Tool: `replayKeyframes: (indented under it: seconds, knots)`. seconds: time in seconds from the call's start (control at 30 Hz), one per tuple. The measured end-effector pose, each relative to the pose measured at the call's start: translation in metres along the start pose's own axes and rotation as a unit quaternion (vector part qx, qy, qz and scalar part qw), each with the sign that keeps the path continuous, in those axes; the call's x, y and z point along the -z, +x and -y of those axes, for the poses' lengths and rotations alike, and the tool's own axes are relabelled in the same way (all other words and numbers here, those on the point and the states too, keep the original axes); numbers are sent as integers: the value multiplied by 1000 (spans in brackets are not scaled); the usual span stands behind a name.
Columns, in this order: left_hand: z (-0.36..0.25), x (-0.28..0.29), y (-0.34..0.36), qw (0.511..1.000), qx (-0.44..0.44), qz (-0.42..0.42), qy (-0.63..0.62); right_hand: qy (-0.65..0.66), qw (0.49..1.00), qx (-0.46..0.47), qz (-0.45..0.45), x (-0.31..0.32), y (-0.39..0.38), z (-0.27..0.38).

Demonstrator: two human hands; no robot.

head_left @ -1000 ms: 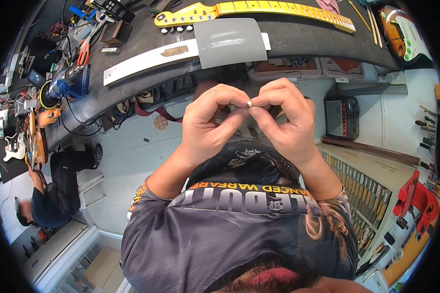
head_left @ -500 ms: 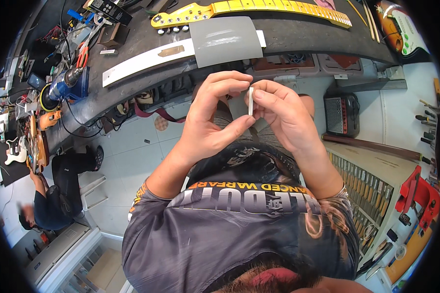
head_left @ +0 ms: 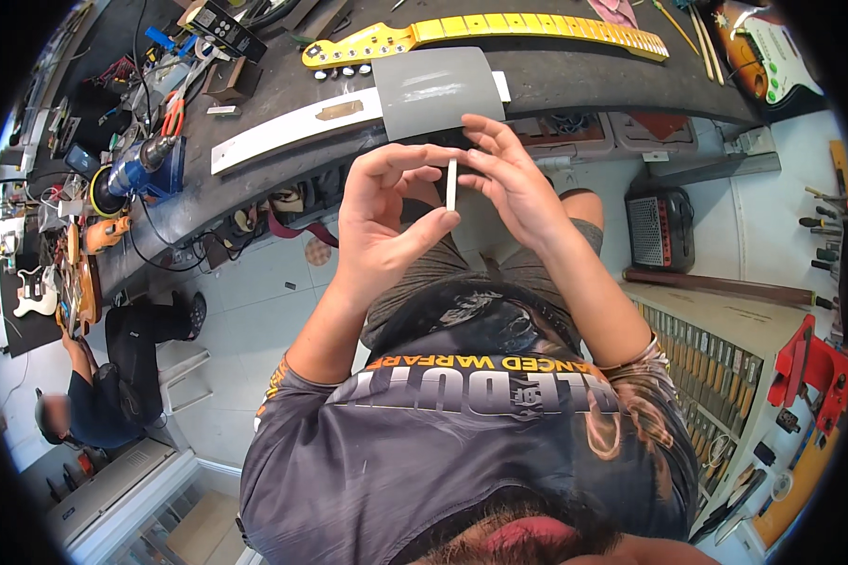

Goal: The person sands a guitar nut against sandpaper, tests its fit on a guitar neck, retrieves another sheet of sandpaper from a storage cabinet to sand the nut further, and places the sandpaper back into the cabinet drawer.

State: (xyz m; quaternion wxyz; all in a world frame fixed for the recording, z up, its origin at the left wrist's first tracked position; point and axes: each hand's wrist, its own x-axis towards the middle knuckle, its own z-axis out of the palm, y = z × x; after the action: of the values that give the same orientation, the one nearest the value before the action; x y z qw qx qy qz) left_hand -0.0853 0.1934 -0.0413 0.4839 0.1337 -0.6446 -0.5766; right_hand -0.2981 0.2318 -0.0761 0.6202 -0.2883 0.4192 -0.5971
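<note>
Between the thumb and fingertips of my left hand [head_left: 379, 212] stands a thin white bar, which looks like a guitar nut [head_left: 451, 185]. The hand grips it by its two ends, closed on it in a wide pinch. My right hand [head_left: 518, 188] is open beside the bar, its fingers apart and its fingertips close to the left ones; whether they touch is hard to tell. Just beyond the hands, a grey sheet of sandpaper [head_left: 439, 94] lies over a long white bar [head_left: 287, 135] at the bench edge. A yellow guitar neck [head_left: 537, 28] rests behind it.
The dark bench [head_left: 622, 85] runs across the far side. A blue power tool [head_left: 141, 169] and orange-handled pliers [head_left: 173, 115] lie at left. A sunburst guitar body [head_left: 768, 61] sits far right, above a small amplifier [head_left: 658, 231]. Another person [head_left: 113, 386] sits at lower left.
My right hand has let go of the white bar and spread its fingers up and away. My left hand now holds it alone, shifted slightly left.
</note>
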Motion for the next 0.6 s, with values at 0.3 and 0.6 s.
replayKeyframes:
  seconds: [0.3,0.6]
  knots:
    - [-7,0,-13,999,-18,23,-41,34,997,65,-33,13,-1,-10]
    - [9,-42,-23,997,22,67,-25,-129,827,171,-519,206,-177,-75]
